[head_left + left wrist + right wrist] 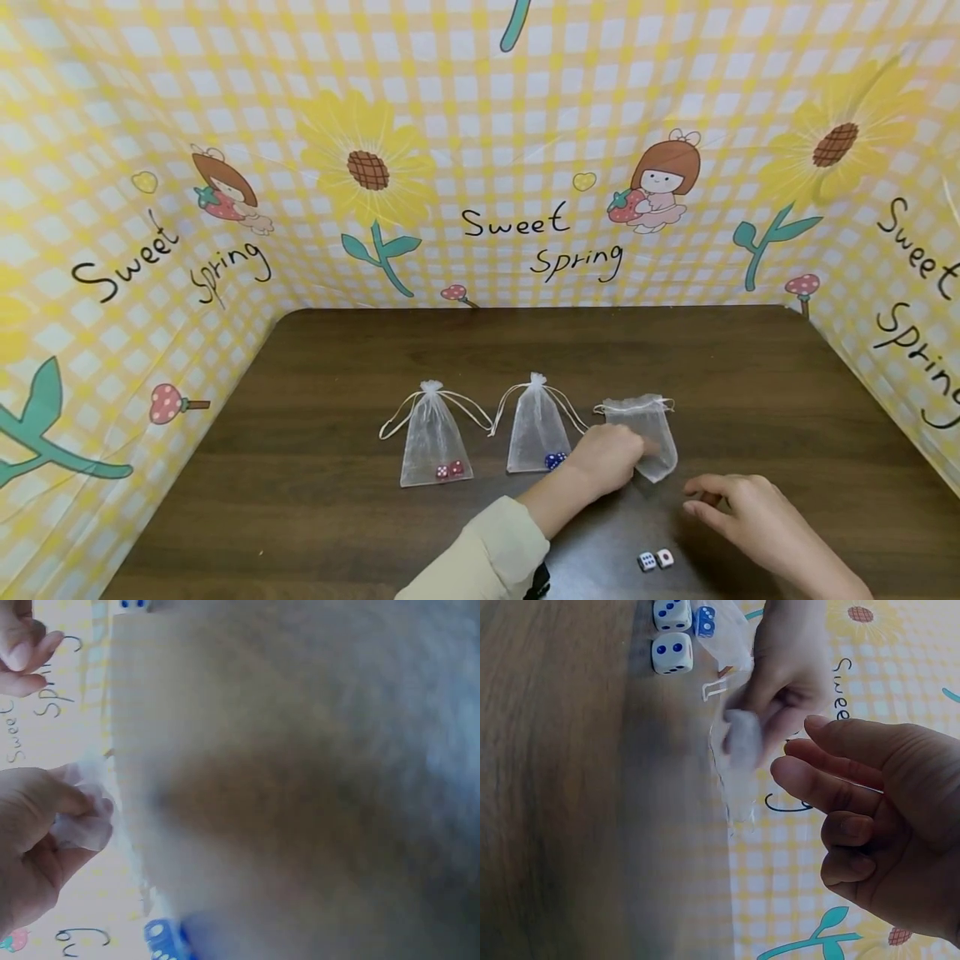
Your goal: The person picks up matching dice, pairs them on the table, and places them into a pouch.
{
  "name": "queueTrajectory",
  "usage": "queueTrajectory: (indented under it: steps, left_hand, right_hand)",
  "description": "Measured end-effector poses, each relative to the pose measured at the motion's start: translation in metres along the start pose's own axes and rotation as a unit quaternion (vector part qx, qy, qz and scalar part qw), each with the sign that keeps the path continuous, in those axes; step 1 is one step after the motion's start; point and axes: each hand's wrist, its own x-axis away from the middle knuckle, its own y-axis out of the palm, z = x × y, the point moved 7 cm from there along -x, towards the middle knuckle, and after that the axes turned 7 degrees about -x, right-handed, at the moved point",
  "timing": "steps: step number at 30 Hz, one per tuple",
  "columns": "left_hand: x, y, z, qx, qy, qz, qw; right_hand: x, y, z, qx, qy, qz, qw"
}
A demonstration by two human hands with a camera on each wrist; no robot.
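Note:
My left hand (pixel 609 457) reaches over the table and pinches the lower part of a white mesh drawstring bag (pixel 637 415), the rightmost one. In the left wrist view, thin mesh (pixel 82 829) is bunched between the thumb and fingers. My right hand (pixel 753 507) hovers to the right of that bag, its fingers loosely bent and holding nothing. Two white dice, one with blue pips (pixel 647 562) and one showing a red pip (pixel 665 558), lie side by side on the table, nearer the front than both hands.
A mesh bag (pixel 435 433) with red dice (pixel 450 471) lies at the left. Beside it, another mesh bag (pixel 534 425) holds blue dice (pixel 555 461), partly behind my left forearm. A yellow checked cloth (pixel 510 150) surrounds the dark wooden table (pixel 300 517) at the back and sides.

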Motion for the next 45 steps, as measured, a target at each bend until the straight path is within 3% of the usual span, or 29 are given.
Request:
queueTrajectory:
  steps: [6, 13, 24, 33, 36, 40, 45]
  left_hand:
    - [0.010, -0.030, -0.013, 0.010, -0.006, 0.072, 0.9973]
    - [0.031, -0.063, -0.022, 0.024, 0.006, 0.126, 0.9918]
    - [0.088, -0.101, -0.032, 0.025, 0.046, 0.210, 0.9764]
    - [0.138, -0.107, -0.030, 0.013, 0.069, 0.264, 0.9619]
    - [0.149, -0.107, -0.025, -0.007, 0.077, 0.269, 0.9600]
    - [0.155, -0.105, -0.015, -0.058, 0.085, 0.265, 0.9586]
    - [0.156, -0.101, -0.005, -0.102, 0.084, 0.258, 0.9570]
  right_hand:
    - [0.000, -0.006, -0.002, 0.008, -0.035, 0.051, 0.9981]
    - [-0.002, -0.006, -0.003, -0.002, -0.055, 0.067, 0.9963]
    - [-0.011, -0.007, -0.011, -0.033, -0.078, 0.064, 0.9944]
    - [-0.027, -0.004, -0.023, -0.073, -0.057, 0.033, 0.9951]
    - [-0.032, 0.001, -0.031, -0.157, -0.056, 0.020, 0.9859]
    - [-0.042, 0.010, -0.044, -0.282, -0.056, -0.003, 0.9578]
    - [-0.054, 0.018, -0.054, -0.351, -0.024, -0.008, 0.9362]
